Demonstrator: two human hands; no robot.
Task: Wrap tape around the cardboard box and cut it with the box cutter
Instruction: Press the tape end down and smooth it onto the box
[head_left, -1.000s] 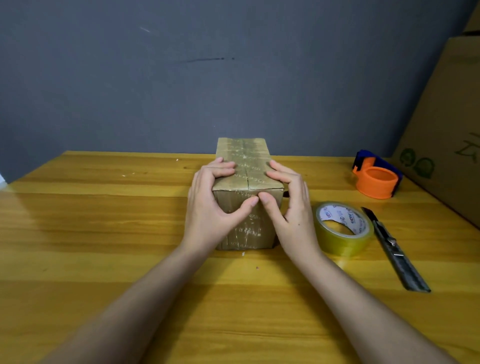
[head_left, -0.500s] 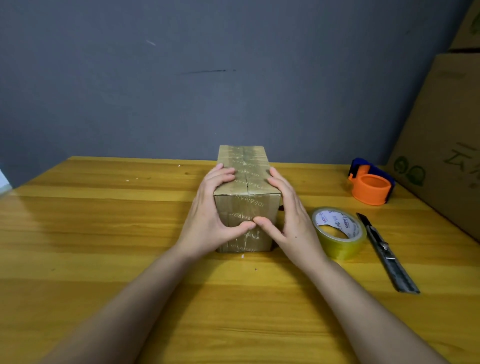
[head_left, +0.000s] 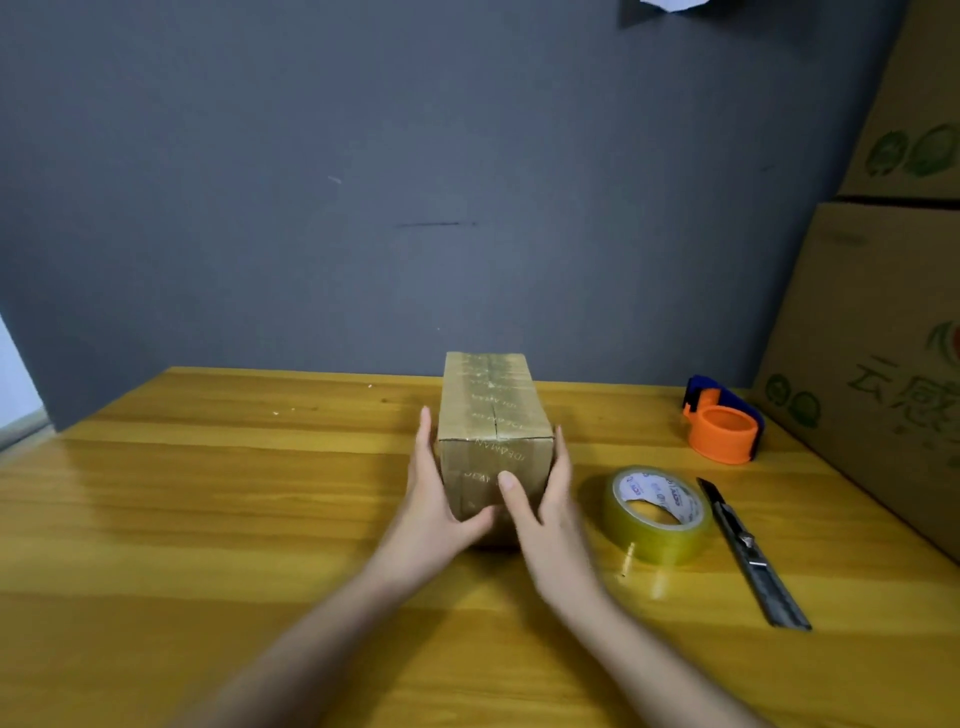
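A small cardboard box (head_left: 491, 415), taped along its top and near end, stands on the wooden table (head_left: 208, 493) with its short end toward me. My left hand (head_left: 431, 512) lies flat against its left side, thumb on the near face. My right hand (head_left: 545, 512) lies flat against its right side, thumb pressed on the near face. A roll of clear tape (head_left: 655, 514) lies flat just right of my right hand. The box cutter (head_left: 748, 553) lies right of the roll, blade end pointing away from me.
An orange and blue tape dispenser (head_left: 723, 427) sits at the back right. Large printed cardboard cartons (head_left: 878, 364) are stacked along the table's right edge. A grey wall (head_left: 415, 182) closes the far side.
My fingers have come off the box's top and now lie straight along its sides. Both thumbs slid lower on the near face. The camera tilted upward.
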